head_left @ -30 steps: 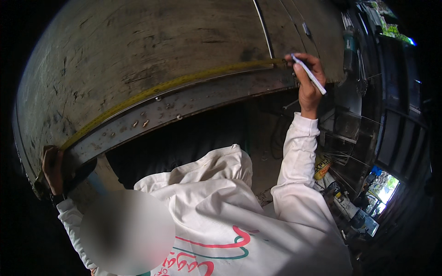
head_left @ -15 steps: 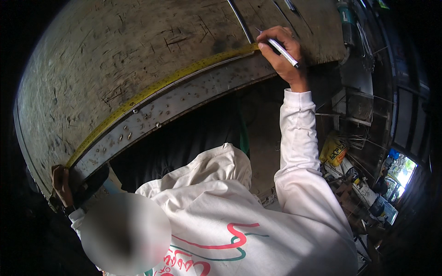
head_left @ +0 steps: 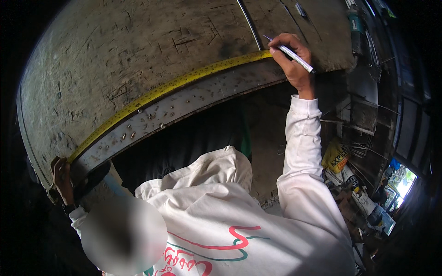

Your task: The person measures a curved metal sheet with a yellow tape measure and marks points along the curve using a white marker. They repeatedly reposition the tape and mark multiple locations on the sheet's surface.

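A yellow tape measure stretches in a long curve along the near edge of the worktable, beside a grey metal strip dotted with specks and small bumps. My left hand is closed at the tape's left end; its fingers are partly in shadow, and what lies inside them is hidden. At the other end, my right hand pinches the tape between thumb and fingers. The same hand holds a white marker pen, slanting across the fingers. A slim metal rod runs away from the tape's right end.
The scratched worktable spreads out beyond the tape. Thin rods and a small pale object lie at its far right. A teal power tool hangs at the right corner. Clutter with a yellow bag fills the lower right.
The whole view has shifted slightly, with the table and right hand lower and farther right in the picture. The bright line along the tape's near edge has faded. Both hands keep their grip.
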`<state>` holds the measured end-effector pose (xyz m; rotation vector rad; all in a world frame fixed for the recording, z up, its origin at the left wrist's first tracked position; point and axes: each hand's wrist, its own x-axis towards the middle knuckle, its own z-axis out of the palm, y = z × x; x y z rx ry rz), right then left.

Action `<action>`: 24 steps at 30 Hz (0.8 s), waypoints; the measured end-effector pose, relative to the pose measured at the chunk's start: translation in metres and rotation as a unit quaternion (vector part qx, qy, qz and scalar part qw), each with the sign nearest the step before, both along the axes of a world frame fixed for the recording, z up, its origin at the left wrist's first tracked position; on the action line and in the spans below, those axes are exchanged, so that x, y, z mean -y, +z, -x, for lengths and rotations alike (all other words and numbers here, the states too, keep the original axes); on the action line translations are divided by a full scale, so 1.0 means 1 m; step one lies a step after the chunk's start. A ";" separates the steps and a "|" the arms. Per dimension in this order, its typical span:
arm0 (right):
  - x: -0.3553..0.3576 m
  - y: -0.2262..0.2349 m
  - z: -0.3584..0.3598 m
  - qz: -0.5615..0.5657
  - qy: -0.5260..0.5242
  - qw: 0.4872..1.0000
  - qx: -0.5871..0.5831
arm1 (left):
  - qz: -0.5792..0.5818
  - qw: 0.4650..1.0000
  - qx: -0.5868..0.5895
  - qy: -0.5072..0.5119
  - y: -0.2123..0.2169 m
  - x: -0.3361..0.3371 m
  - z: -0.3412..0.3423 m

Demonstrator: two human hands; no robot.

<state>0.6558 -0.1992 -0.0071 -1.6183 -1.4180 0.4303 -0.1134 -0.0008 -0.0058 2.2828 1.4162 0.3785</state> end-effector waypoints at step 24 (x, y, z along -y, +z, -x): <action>-0.001 0.010 0.005 -0.013 -0.008 0.998 0.054 | -0.023 0.998 0.022 0.061 0.018 0.017 -0.098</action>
